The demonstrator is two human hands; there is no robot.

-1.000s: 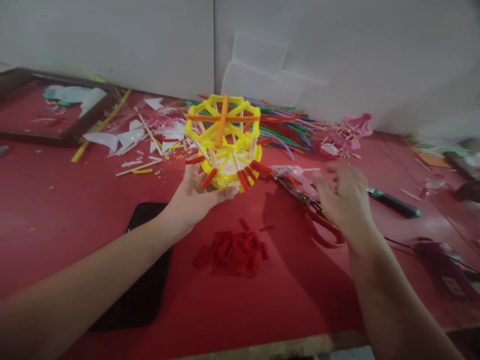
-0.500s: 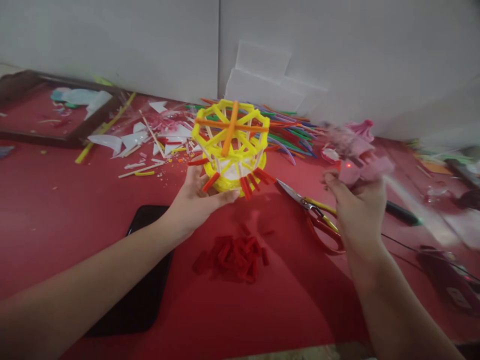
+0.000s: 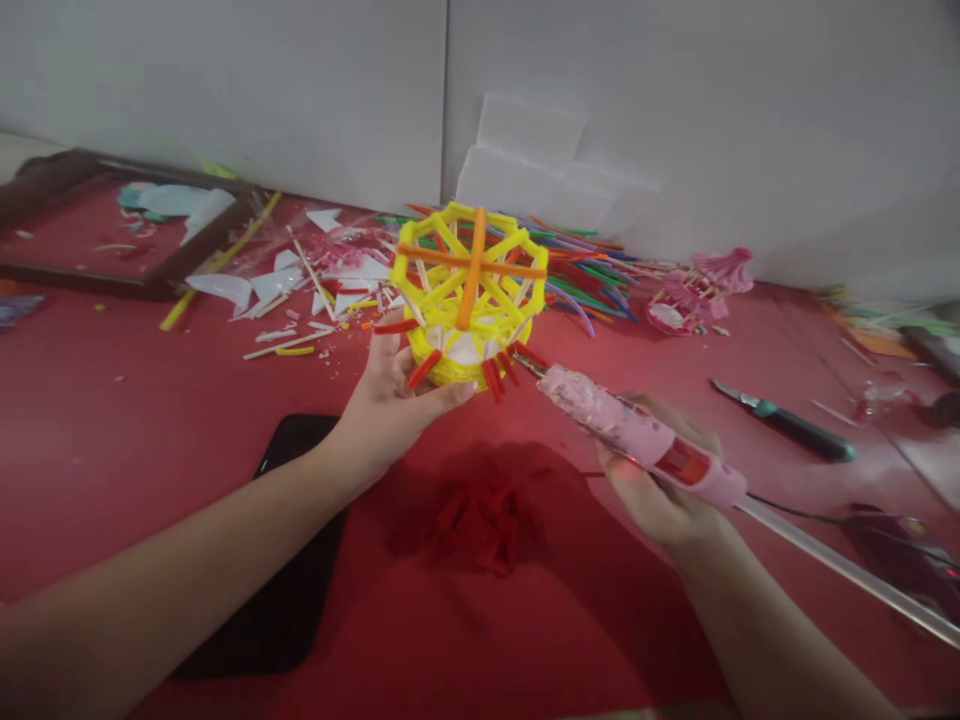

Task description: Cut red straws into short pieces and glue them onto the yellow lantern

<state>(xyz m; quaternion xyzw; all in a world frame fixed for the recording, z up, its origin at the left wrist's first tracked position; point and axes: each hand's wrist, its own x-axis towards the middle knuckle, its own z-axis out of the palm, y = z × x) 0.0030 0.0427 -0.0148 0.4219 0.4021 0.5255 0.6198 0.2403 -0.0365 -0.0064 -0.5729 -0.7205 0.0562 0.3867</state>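
Observation:
My left hand (image 3: 397, 400) is closed round the base of a yellow pipe-cleaner model (image 3: 431, 285), a round open frame crossed on top by two orange strips (image 3: 469, 290). Short red pieces (image 3: 425, 369) stick out from its lower rim. In my right hand (image 3: 660, 480) is a pink glue gun (image 3: 622, 420), its nozzle close to the red pieces at the model's right side; whether it touches cannot be made out. A clear glue stick (image 3: 847, 570) juts from the gun's rear. Below the model, in shadow, lies a pile of cut red pieces (image 3: 480, 525).
A black phone-like slab (image 3: 262, 600) lies under my left forearm. A craft knife (image 3: 802, 430) is at right, with a small pink model (image 3: 697, 290) behind it. Colored pipe cleaners (image 3: 592, 275), white scraps (image 3: 277, 285) and a dark wooden frame (image 3: 161, 275) line the back.
My right hand has swung the glue gun left and turned its nozzle toward the model's right side. The gun and hand now cover the scissors' spot. My left hand holds the model nearly still.

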